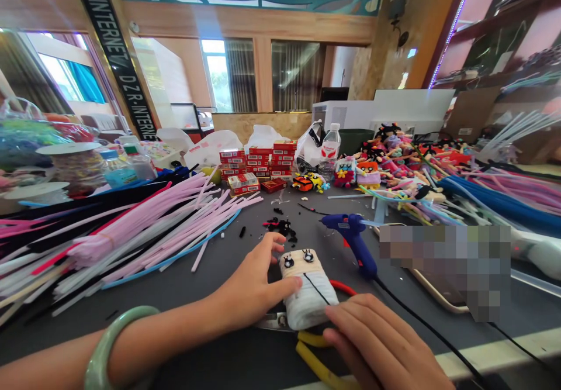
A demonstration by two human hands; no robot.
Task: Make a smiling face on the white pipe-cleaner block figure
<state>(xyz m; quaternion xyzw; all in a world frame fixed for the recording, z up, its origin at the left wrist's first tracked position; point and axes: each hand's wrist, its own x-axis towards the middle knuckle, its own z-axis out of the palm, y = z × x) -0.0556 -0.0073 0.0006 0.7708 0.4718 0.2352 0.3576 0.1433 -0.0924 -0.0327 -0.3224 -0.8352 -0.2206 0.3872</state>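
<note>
A small padded figure (pixel 309 308), cream at the top and white below, lies on the dark table with two black-and-white eyes with lashes. A thin black strip (pixel 316 288) runs slantwise across its front. My left hand (pixel 256 279) is at the figure's left side, thumb touching its front, the other fingers apart and curved beyond its edge. At the lower right, my right hand (pixel 379 337) has its fingertips together at the strip's near end. Partly under the figure lie pliers (pixel 315 355) with yellow and red handles; part of them is hidden.
A blue glue gun (pixel 350 238) with a black cord lies right of the figure. Black scraps (pixel 280 229) are behind it. Bundles of pipe cleaners (pixel 131 232) spread at left. Red boxes (pixel 258 165), a bottle (pixel 331 144) and piled dolls (pixel 394 156) stand at the back.
</note>
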